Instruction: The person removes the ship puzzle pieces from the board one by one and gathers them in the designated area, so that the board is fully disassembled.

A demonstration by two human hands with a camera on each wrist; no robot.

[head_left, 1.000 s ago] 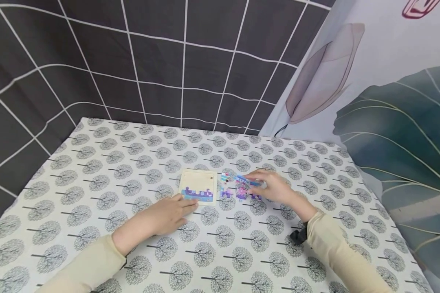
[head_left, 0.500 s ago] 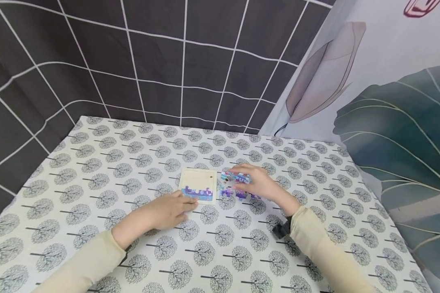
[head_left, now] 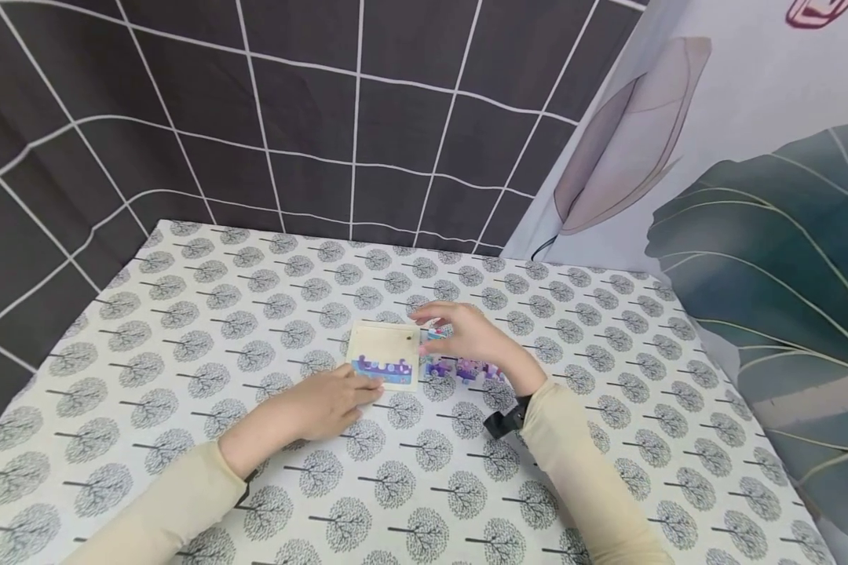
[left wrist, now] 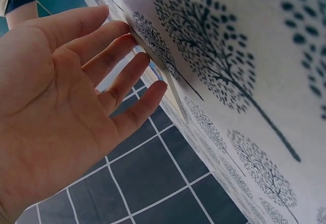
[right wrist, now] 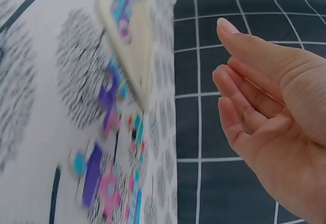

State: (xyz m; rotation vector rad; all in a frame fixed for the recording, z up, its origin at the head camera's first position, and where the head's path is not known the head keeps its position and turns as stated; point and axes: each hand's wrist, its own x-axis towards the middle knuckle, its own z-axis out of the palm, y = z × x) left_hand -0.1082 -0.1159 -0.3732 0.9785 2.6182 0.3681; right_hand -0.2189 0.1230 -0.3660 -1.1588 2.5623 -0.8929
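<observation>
Tree-print cloth lies under both hands. The left hand, fingers loosely extended, touches the puzzle tray at its near left corner; the right hand, thumb and fingertips apart, hovers beside its right edge, near loose pieces. Beyond the cloth's far edge hangs a dark gridded backdrop.

Room lies beyond the tray; the left grip blocks its near-left corner (pieces rightward).

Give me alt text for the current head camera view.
A person's left hand touches a partly filled puzzle board on a tree-print cloth. The right hand, curved and holding nothing visible, is near loose puzzle pieces beside the board.
</observation>
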